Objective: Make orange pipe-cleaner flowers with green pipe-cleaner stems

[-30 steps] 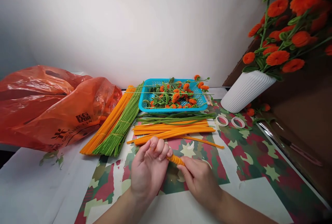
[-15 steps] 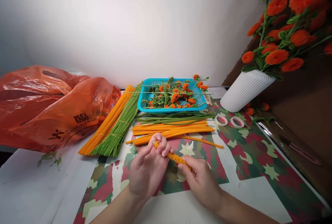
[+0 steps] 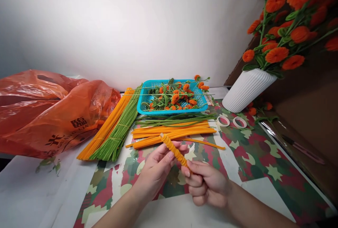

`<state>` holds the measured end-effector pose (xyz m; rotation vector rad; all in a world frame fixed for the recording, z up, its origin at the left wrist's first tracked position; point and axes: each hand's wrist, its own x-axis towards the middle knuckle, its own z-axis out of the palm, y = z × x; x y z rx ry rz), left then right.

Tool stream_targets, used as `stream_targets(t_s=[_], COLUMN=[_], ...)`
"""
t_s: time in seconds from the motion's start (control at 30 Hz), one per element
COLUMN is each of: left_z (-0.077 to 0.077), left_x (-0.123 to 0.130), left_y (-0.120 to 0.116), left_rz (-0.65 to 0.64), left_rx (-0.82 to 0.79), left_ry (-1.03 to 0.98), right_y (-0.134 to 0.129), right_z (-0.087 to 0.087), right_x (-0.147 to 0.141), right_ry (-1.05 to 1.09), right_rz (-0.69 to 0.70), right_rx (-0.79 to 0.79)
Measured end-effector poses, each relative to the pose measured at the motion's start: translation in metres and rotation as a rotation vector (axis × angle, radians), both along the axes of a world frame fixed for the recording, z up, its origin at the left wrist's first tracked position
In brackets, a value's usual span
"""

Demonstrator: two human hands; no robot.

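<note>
Orange coil (image 3: 174, 150) — slantwise between both hands (image 3: 208, 184)

The lower end of the slim, ridged yellow-orange fuzzy coil (image 3: 171, 146) is hidden in the right hand (image 3: 207, 183) — and the coil covers part of the left hand (image 3: 154, 170). The left edge cuts off the glossy red-orange plastic bag (image 3: 52, 113), its contents unclear; the top edge crops the fuzzy orange flowers (image 3: 276, 55).
</note>
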<state>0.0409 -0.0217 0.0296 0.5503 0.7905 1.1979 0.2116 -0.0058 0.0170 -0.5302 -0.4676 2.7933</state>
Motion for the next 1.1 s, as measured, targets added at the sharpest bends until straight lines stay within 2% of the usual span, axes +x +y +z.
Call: stream_targets(t_s=[0.37,0.5,0.6,0.7,0.9,0.97,1.03,1.1], left_z=[-0.006,-0.008,-0.010,-0.010,-0.009,-0.008,-0.008,-0.007], left_x=[-0.004,-0.005,-0.004,-0.002,0.003,0.002,0.001,0.000], left_y=[0.001,0.001,0.001,0.000,0.000,0.000,0.001,0.001], left_rz=[0.083,0.110,0.121,0.142,0.206,0.194,0.165,0.107], left_rx=[0.007,0.025,0.023,0.013,-0.045,-0.056,-0.052,-0.024], left_ry=[0.181,0.264,0.294,0.294,0.298,0.303,0.310,0.284], right_y=[-0.002,-0.005,-0.009,-0.013,-0.022,-0.022,-0.022,-0.019], right_z=[0.004,0.003,-0.001,-0.005,-0.009,-0.010,-0.011,-0.011], right_x=[-0.002,-0.007,-0.012,-0.017,-0.020,-0.021,-0.021,-0.021], right_ry=[-0.046,-0.090,-0.152,-0.295,-0.843,-0.906,-0.854,-0.659], right_rz=[0.002,-0.063,-0.160,-0.254,-0.343,-0.365,-0.371,-0.341], right_rx=[0.064,0.111,0.206,0.395,1.067,1.177,1.098,0.824])
